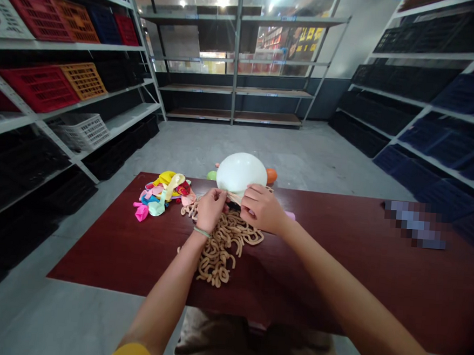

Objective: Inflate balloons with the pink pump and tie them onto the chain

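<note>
A white inflated balloon (242, 172) stands above the table's far edge, its neck end toward me. My left hand (212, 209) pinches at the lower left of the balloon, fingers closed on its neck area. On the other side my right hand (264, 207) has its fingers curled against the balloon's lower right. Exactly what lies between those fingertips is partly hidden. Under both hands spreads a pile of tan rubber bands (219, 246), or similar looped strands. Left of them sits a heap of uninflated colourful balloons (165, 191).
The dark red table (335, 276) stretches across in front of me. An orange balloon (272, 175) and a green one (212, 174) show behind the white one. A blurred-out flat item (415, 224) lies at the right. Shelves with crates (40, 85) line both sides.
</note>
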Demonstrator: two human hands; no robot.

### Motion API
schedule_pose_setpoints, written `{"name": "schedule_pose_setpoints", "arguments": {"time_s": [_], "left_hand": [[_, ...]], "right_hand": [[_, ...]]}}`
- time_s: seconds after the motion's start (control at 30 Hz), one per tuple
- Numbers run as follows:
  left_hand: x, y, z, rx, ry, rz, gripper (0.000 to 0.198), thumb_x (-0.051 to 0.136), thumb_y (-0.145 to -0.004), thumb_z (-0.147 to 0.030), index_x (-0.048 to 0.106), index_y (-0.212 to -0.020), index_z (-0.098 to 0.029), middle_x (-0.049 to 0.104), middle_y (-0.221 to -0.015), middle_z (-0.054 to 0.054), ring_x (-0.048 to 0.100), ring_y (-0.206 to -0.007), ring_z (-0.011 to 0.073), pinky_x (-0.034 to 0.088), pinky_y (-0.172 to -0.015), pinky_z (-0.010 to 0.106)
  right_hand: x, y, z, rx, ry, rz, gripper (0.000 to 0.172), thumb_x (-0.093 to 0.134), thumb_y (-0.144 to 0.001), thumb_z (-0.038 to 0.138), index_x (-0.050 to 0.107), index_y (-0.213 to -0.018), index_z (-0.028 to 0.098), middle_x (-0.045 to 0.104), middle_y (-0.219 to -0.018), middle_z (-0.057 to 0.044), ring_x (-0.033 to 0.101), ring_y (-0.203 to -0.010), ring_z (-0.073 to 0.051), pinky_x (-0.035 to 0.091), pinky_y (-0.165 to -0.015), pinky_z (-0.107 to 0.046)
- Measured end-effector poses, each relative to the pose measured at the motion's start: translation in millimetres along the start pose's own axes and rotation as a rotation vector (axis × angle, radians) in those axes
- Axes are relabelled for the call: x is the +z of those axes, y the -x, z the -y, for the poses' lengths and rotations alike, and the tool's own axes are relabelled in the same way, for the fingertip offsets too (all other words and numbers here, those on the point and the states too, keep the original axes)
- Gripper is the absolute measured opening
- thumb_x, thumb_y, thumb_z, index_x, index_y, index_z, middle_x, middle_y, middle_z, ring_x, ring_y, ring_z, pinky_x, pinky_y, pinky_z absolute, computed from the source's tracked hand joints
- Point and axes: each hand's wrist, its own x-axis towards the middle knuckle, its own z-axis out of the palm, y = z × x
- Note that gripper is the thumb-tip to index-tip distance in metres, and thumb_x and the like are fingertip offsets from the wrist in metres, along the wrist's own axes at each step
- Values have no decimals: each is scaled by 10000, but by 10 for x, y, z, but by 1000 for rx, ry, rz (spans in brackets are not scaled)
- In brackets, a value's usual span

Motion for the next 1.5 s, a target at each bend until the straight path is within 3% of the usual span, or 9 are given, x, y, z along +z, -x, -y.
{"name": "schedule_pose_setpoints", "arguments": {"time_s": [0.23, 0.43, 0.6, 0.77, 0.87, 1.07, 1.2, 1.33, 1.5], "left_hand": [[26, 85, -65, 41, 90, 20, 178, 541, -829, -256, 523, -997, -203, 611, -600, -47, 538, -402, 95, 367, -413, 185], [27, 104, -99, 22, 162, 264, 312, 503, -836, -239, 649, -1107, -185, 582, -591, -40, 499, -413, 74, 387, -426, 189], [16, 67, -126, -99, 310, 394, 251, 574, -835, -322, 611, -1022, -158, 641, -692, 3, 605, -543, 97, 463, -504, 199], [-15, 54, -92, -66, 276, 549, 256, 606, -849, -392, 565, -961, -166, 655, -749, 23, 635, -609, 109, 492, -581, 219], [-2, 73, -47, 100, 11, 492, 201, 529, -908, -376, 580, -921, -182, 656, -729, 22, 627, -610, 128, 487, -607, 246], [86, 122, 60, 521, -579, 215, 167, 520, -929, -314, 615, -888, -183, 675, -792, 80, 633, -719, 193, 441, -665, 288], [106, 133, 112, 546, -702, 133, 218, 530, -921, -326, 614, -812, -157, 660, -749, 114, 621, -672, 212, 421, -619, 302], [93, 148, 54, 566, -601, 129, 289, 425, -965, -302, 607, -782, -171, 654, -739, 88, 607, -682, 189, 416, -642, 291], [117, 159, -3, 361, -324, 179, 437, 348, -986, -436, 590, -728, -180, 608, -616, 26, 563, -582, 141, 408, -618, 263]], "right_hand": [[-90, 17, -114, 110, -121, -81, 199, 456, -793, 133, 519, -628, 224, 488, -705, -26, 430, -781, -195, 390, -739, -339], [-131, -36, -206, 165, -187, -160, 170, 441, -851, 168, 523, -710, 218, 543, -804, -41, 459, -832, -198, 401, -830, -377], [-152, -44, -249, 189, -233, -141, 183, 411, -924, 228, 540, -795, 215, 555, -871, -53, 478, -895, -203, 399, -858, -386], [-173, -54, -266, 255, -281, -96, 219, 379, -954, 260, 541, -814, 215, 582, -853, -45, 506, -866, -186, 398, -824, -357], [-195, -97, -260, 272, -249, -4, 231, 429, -949, 286, 577, -788, 213, 609, -809, -27, 533, -821, -171, 378, -807, -344], [-197, -274, -83, 249, -170, 149, 305, 530, -927, 345, 615, -672, 203, 629, -691, 1, 557, -738, -149, 334, -802, -354], [-208, -354, 52, 217, -259, 177, 360, 513, -937, 389, 612, -645, 203, 608, -641, 3, 528, -675, -130, 348, -749, -335], [-286, -315, 20, 374, -399, 102, 409, 420, -973, 377, 598, -653, 193, 626, -685, -24, 542, -694, -140, 380, -688, -317], [-263, -146, -178, 409, -471, 36, 184, 494, -927, 275, 661, -877, 217, 688, -890, -24, 586, -820, -161, 438, -734, -313]]}}
